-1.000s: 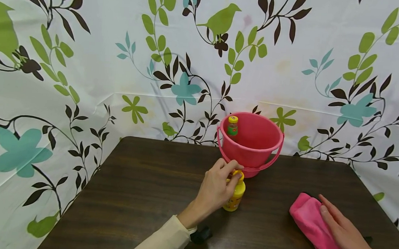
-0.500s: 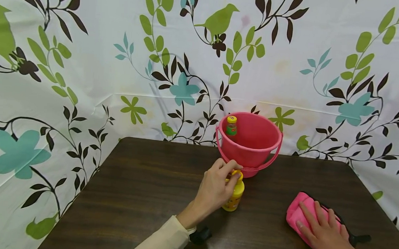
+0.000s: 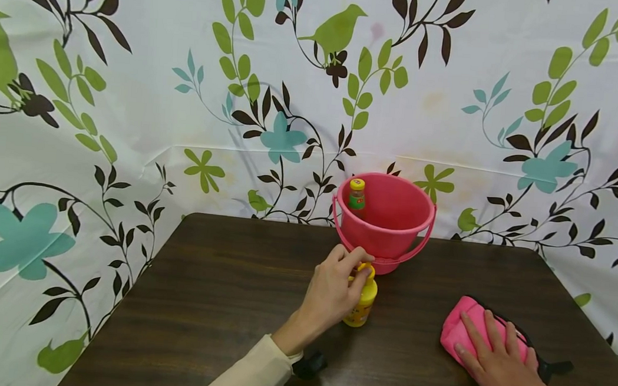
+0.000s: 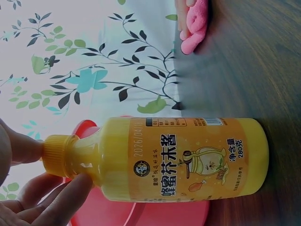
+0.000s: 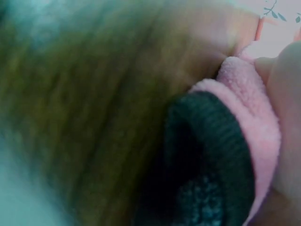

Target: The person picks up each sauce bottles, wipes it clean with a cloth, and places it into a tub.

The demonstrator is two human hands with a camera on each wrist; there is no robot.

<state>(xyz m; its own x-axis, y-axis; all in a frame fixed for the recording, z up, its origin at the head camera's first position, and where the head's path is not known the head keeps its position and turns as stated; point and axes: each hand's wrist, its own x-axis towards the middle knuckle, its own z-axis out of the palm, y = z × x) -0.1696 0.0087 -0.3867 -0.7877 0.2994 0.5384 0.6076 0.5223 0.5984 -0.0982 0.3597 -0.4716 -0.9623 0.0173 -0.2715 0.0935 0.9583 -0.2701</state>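
Observation:
My left hand (image 3: 332, 289) pinches the cap and neck of a yellow honey mustard bottle (image 3: 359, 312). Close up in the left wrist view, the bottle (image 4: 188, 160) has an orange label, and thumb and fingertips are around its neck. It looks upright in the head view, just in front of a pink bucket (image 3: 383, 242). My right hand (image 3: 505, 370) rests with fingers spread on a soft pink fleecy thing (image 3: 457, 329) with a dark edge. The right wrist view is blurred; there the fleecy thing (image 5: 256, 127) has a dark ribbed rim. Its kind is unclear.
Inside the bucket, at its left, stands a small jar (image 3: 357, 196) with a yellow lid and green label. A dark wooden table (image 3: 218, 294) carries everything. Behind it hangs a white curtain (image 3: 150, 89) printed with leaves and birds. A black strap (image 3: 561, 367) lies near my right wrist.
My right hand has turned from the pink thing's right side to lie over its top, fingers spread. The left hand keeps its pinch on the bottle. The head view has shifted slightly.

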